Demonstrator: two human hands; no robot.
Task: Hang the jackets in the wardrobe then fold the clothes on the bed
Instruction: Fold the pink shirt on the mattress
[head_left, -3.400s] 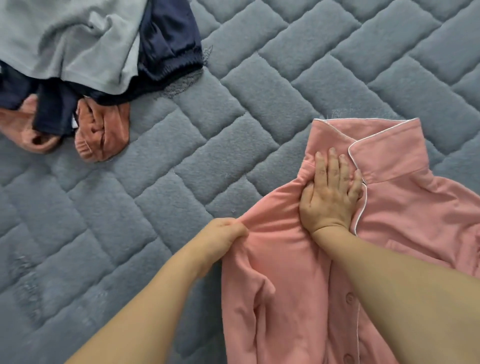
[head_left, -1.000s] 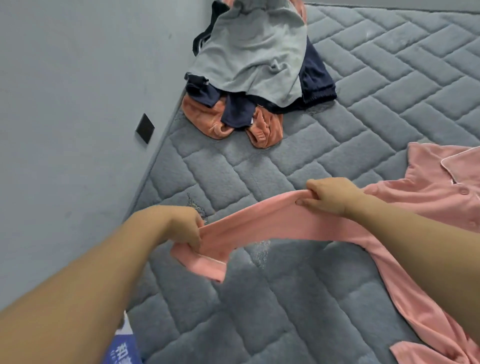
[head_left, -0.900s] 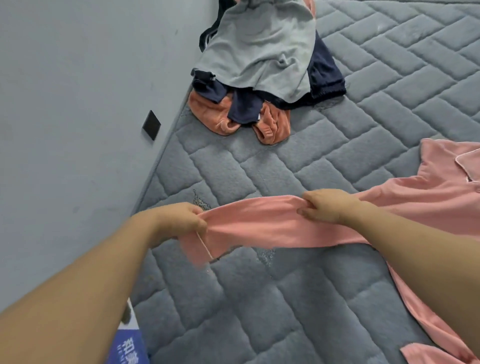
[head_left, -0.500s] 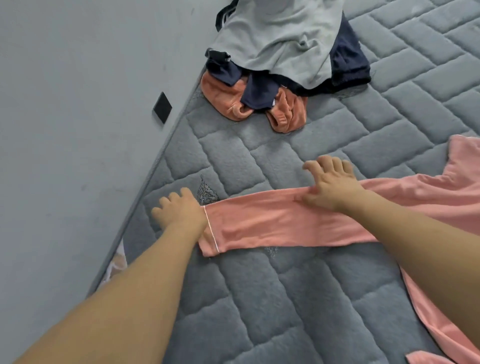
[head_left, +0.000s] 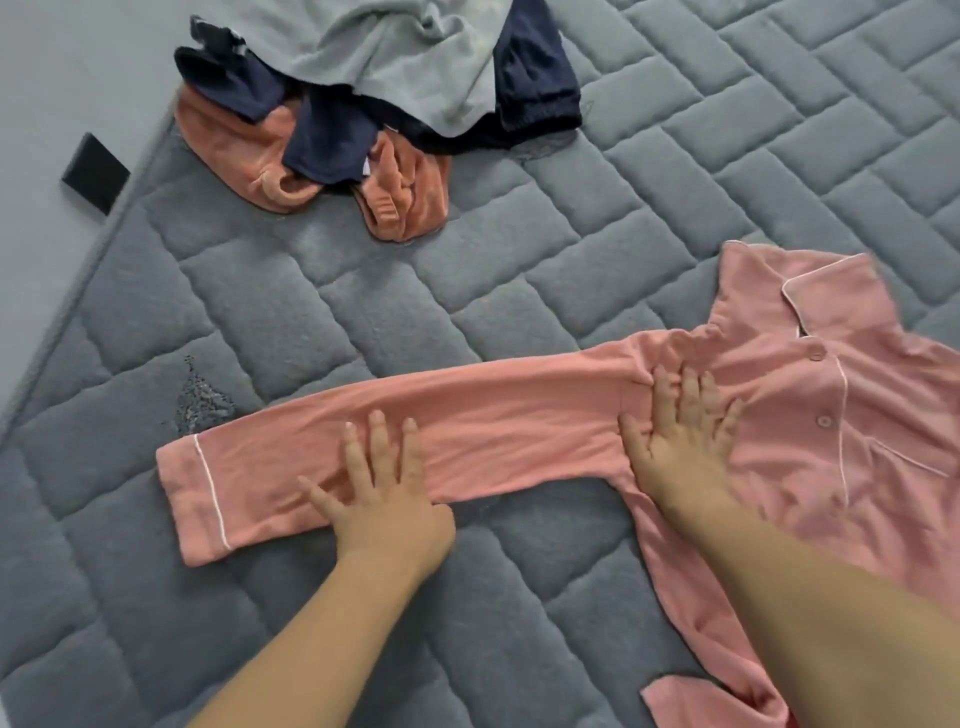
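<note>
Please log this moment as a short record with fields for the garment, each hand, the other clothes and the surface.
garment: pink shirt lying button-side up, one sleeve stretched flat toward the wall
left hand: left hand flat on the sleeve, fingers spread
right hand: right hand flat by the shoulder seam
other clothes: unfolded pile of grey, navy and orange pieces
surface: grey quilted bed

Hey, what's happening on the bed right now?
A person is laying out a pink pajama shirt on the grey quilted bed. The left hand presses flat on the outstretched sleeve, and the right hand presses flat near the shoulder. A pile of unfolded clothes waits farther up the bed.
</note>
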